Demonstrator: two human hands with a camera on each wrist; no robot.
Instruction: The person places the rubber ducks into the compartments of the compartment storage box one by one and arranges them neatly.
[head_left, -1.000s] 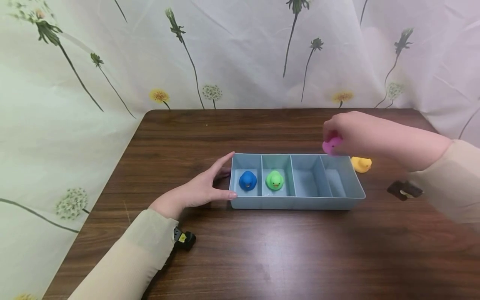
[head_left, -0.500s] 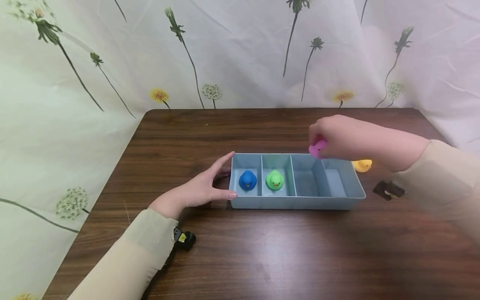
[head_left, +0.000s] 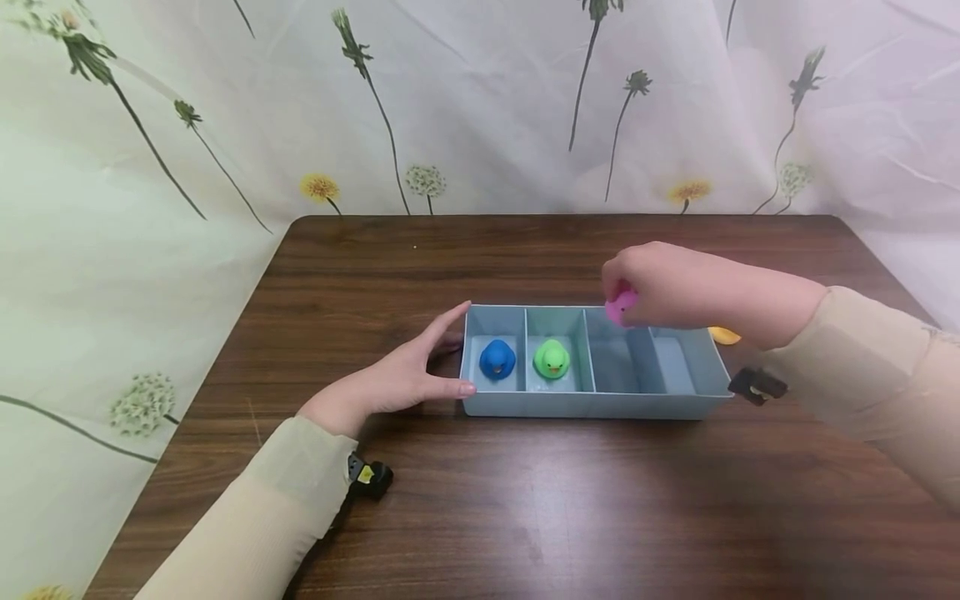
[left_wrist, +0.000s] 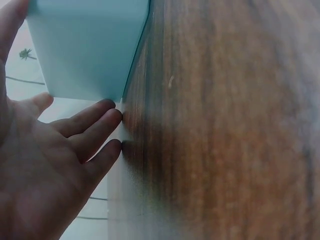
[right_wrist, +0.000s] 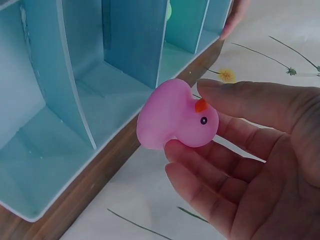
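A pink rubber duck [head_left: 621,308] is pinched between the thumb and fingers of my right hand [head_left: 663,285], over the far rim of a light blue divided box [head_left: 592,406] at its third compartment from the left. Its orange beak and one eye show in the right wrist view, where the duck [right_wrist: 167,117] is tilted. My left hand [head_left: 397,377] spans the box's left end, thumb at the near corner and index finger at the far one; its other fingers are extended beside the end wall in the left wrist view. A blue duck [head_left: 497,359] sits in the leftmost compartment, a green duck [head_left: 552,359] in the second.
A yellow duck [head_left: 724,336] lies on the brown wooden table [head_left: 510,500] just beyond the box's right end, partly hidden by my right forearm. Behind the table hangs a white cloth [head_left: 487,100] printed with dandelions.
My right hand has carried the pink duck leftward and a little nearer, from the fourth compartment's far rim to the third's. The left hand and the box look almost the same.
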